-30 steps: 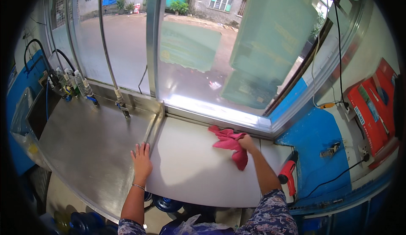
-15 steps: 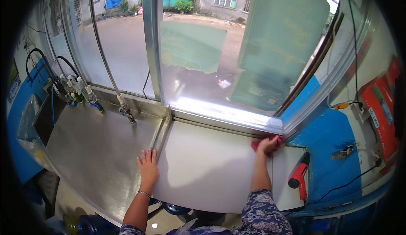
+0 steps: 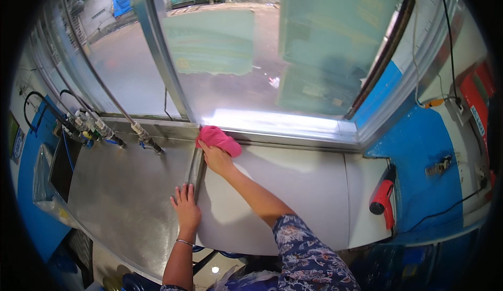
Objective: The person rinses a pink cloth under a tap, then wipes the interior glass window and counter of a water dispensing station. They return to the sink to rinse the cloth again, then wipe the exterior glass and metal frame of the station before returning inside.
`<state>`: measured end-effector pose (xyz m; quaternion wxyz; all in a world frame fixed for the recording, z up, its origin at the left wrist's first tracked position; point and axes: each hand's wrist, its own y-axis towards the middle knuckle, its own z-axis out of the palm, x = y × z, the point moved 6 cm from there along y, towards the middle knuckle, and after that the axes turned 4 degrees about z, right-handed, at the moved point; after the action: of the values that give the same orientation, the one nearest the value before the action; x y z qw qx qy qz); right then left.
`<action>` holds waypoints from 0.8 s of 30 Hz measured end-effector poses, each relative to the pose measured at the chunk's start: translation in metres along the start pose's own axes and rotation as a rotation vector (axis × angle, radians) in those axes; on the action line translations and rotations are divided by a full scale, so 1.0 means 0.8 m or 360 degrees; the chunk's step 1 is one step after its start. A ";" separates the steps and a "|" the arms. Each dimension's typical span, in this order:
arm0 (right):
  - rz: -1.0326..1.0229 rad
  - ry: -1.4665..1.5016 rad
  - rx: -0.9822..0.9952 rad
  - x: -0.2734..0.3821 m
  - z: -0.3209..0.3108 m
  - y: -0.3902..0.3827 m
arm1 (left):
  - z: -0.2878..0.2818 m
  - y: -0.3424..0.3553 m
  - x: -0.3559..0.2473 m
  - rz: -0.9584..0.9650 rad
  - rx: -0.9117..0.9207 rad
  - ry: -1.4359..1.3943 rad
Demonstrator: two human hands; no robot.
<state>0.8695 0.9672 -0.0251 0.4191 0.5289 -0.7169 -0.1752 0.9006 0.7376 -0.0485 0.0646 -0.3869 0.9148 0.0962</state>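
Note:
My right hand (image 3: 217, 159) presses a folded pink cloth (image 3: 220, 140) against the back corner where the white counter (image 3: 293, 186) meets the raised rim of the steel sink counter (image 3: 131, 186). Its fingers bend over the cloth's near left side. The forearm reaches diagonally across the white surface. My left hand (image 3: 186, 210) lies flat with fingers spread on the steel near the dividing rim, a thin bracelet at its wrist. Nothing is held in it.
A red-and-black heat gun (image 3: 384, 196) lies at the white counter's right end. Valve taps on pipes (image 3: 146, 138) rise at the back of the steel top. A window sill (image 3: 277, 126) runs behind the counter. Cables (image 3: 445, 210) hang along the blue right wall.
My right hand has swept the pink cloth leftward along the counter's back edge, from the far right corner to the steel rim. My left hand stays on the steel. The view has shifted slightly.

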 end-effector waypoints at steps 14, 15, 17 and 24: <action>0.0856 -0.0449 0.0165 -0.368 -0.362 -0.164 | 0.012 -0.001 0.009 0.0017 -0.0021 0.0013; 0.1017 -0.0592 0.0168 -0.397 -0.401 -0.183 | 0.012 -0.001 0.009 0.0007 -0.0006 0.0027; 0.1647 -0.1204 0.0260 -0.449 -0.483 -0.229 | 0.011 -0.001 0.009 -0.0008 0.0022 0.0041; 0.1786 0.0664 -0.0817 -0.446 -0.668 -0.302 | 0.011 -0.001 0.003 0.0002 0.0017 0.0085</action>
<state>1.4692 1.3013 -0.0272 0.6904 -0.0199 -0.7231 0.0110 0.8994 0.7374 -0.0575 0.0420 -0.3883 0.9170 0.0809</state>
